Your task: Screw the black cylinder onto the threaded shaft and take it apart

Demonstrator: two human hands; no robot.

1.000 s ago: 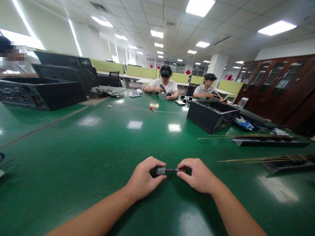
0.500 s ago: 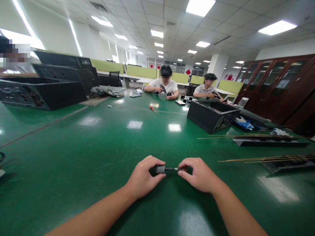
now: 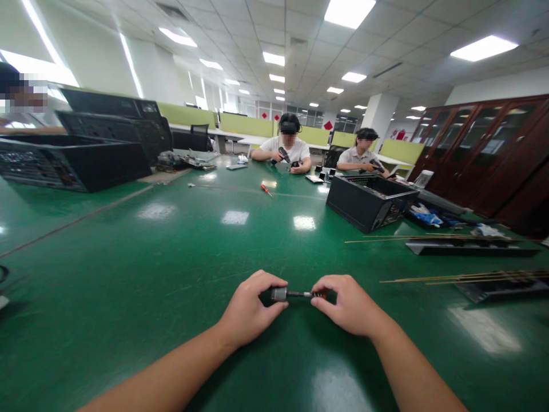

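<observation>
While you pinch the small tool between both hands just above the green surface, its two parts look joined but not clearly seated. Your left hand is closed on the silver cap end, thumb and fingers wrapped round it; your right hand is closed on the dark grip end, with only the thin shaft showing between them. Whether you are pushing the parts together or drawing them apart I cannot tell, so the joining or parting looks midway at best. Against the frames before, both hands and the tool sit a touch higher and farther from you; the grips are unchanged. Beyond lie a black case and an orange screwdriver.
</observation>
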